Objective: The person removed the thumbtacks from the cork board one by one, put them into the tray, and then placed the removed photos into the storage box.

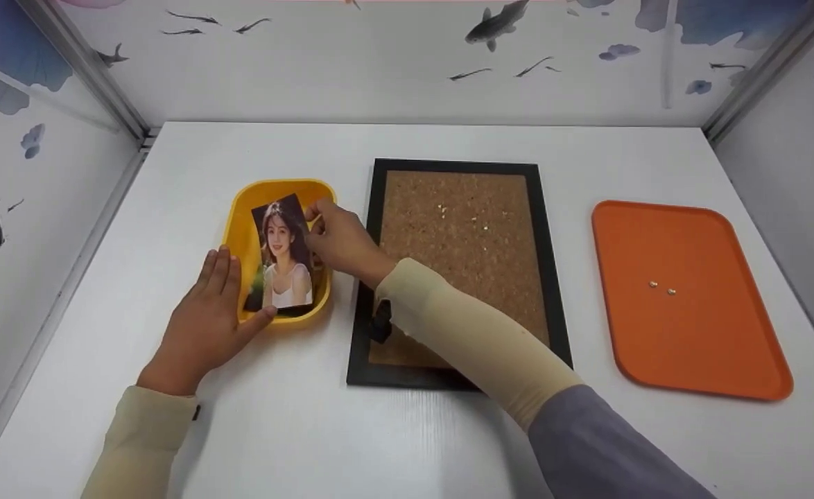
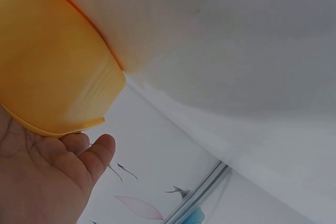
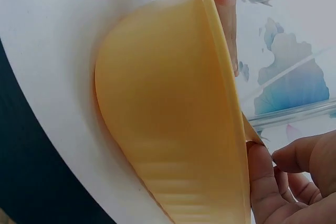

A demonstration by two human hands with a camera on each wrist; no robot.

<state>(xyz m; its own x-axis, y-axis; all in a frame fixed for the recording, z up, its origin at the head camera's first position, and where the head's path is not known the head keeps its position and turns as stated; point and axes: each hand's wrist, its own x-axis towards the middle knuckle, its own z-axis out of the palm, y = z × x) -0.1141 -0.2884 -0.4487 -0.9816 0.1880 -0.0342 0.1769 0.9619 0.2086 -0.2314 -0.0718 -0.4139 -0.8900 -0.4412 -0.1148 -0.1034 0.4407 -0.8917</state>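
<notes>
My right hand [image 1: 344, 239] pinches the right edge of a photo print [image 1: 282, 267] between thumb and fingers. The photo, a portrait of a person in a white top, lies tilted over the yellow plastic basket [image 1: 242, 225] and hides much of its inside. My left hand [image 1: 206, 322] rests on the basket's left rim, fingers straight and thumb spread along the near rim. In the left wrist view the fingers [image 2: 92, 156] touch the rim from outside. The right wrist view shows the basket's outer wall [image 3: 163, 93] and the photo's edge between my fingertips [image 3: 283, 156].
A black-framed cork board [image 1: 462, 277] lies right of the basket, under my right forearm, with several small shiny bits [image 1: 442, 210] on it. Farther right is an orange tray [image 1: 691, 333] holding two small shiny pieces [image 1: 662, 287]. Patterned walls [image 1: 379, 76] enclose the white table.
</notes>
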